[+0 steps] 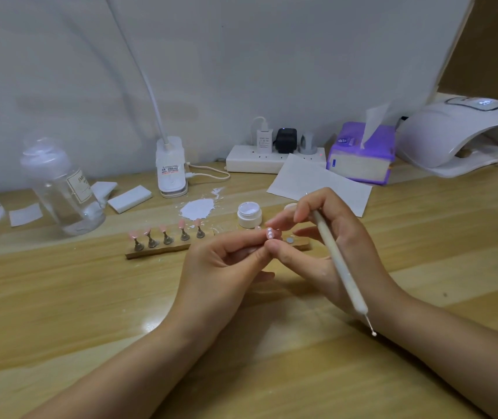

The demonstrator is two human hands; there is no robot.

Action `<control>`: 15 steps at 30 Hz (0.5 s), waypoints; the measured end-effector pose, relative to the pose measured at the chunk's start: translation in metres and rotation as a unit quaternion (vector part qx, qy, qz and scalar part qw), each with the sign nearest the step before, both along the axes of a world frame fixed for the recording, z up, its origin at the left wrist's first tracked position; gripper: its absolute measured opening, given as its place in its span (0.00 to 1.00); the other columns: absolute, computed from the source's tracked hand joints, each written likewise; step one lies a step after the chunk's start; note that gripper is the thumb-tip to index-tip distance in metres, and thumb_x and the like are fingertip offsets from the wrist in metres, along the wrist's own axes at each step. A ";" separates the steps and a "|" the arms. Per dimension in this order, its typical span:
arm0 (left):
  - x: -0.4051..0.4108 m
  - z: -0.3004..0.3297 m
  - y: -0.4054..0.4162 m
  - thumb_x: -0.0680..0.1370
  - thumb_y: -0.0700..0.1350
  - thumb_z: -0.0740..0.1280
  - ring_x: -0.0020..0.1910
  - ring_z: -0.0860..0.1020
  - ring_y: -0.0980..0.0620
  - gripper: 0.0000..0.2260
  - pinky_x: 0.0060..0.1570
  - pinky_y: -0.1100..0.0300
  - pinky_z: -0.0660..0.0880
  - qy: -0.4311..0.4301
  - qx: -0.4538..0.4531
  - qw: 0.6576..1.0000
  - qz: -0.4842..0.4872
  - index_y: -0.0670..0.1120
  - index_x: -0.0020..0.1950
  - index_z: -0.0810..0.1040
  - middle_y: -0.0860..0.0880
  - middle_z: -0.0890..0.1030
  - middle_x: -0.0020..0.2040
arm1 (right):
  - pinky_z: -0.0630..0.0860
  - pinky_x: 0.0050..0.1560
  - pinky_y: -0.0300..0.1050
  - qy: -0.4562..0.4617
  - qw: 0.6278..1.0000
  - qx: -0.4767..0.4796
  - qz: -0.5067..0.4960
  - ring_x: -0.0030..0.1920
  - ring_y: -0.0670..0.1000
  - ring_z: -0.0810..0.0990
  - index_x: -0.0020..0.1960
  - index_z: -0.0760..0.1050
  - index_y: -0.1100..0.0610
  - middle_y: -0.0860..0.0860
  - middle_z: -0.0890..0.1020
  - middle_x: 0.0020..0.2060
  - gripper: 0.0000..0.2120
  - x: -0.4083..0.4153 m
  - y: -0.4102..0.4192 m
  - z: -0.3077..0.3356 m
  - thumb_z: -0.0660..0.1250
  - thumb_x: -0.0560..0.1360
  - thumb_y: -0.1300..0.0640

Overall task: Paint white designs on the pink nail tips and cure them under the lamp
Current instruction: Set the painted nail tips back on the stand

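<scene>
Behind both hands, open jar [249, 213] — white inside; left grip [226, 261] pinches nail tip [270, 234], right grip [329, 237] holds dotting tool [337, 261].

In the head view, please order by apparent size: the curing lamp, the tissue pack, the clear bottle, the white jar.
1. Curing lamp, though cut off by the frame.
2-3. Clear bottle and tissue pack look similar; unsure.
4. White jar.

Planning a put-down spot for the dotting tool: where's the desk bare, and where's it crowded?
Bare wood: the near desk in front of the wooden stand, left of the left hand; also right of the right hand, below the nail lamp. Crowded: the back strip from clear bottle past the white paint smear and jar to the tissue pack.
</scene>
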State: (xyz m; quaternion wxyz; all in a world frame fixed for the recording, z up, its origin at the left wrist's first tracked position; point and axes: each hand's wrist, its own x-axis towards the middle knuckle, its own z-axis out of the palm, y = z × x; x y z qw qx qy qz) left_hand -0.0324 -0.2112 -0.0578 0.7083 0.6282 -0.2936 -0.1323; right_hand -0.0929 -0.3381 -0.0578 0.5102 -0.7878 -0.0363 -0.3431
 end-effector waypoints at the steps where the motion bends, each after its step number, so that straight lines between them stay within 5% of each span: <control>1: 0.000 0.000 0.000 0.63 0.45 0.70 0.37 0.82 0.60 0.08 0.32 0.69 0.76 -0.001 0.000 1.000 0.001 0.51 0.41 0.84 0.53 0.85 0.38 | 0.74 0.49 0.41 -0.001 1.000 0.004 0.002 0.46 0.46 0.80 0.42 0.65 0.48 0.46 0.83 0.42 0.16 0.000 0.000 0.000 0.72 0.66 0.59; 15: -0.001 0.002 -0.001 0.65 0.46 0.70 0.35 0.81 0.57 0.09 0.29 0.65 0.77 -0.006 0.019 1.000 -0.015 0.45 0.42 0.82 0.50 0.84 0.35 | 0.76 0.45 0.47 -0.030 0.994 0.101 -0.029 0.40 0.48 0.79 0.41 0.65 0.50 0.47 0.82 0.37 0.15 0.007 -0.022 0.004 0.71 0.67 0.62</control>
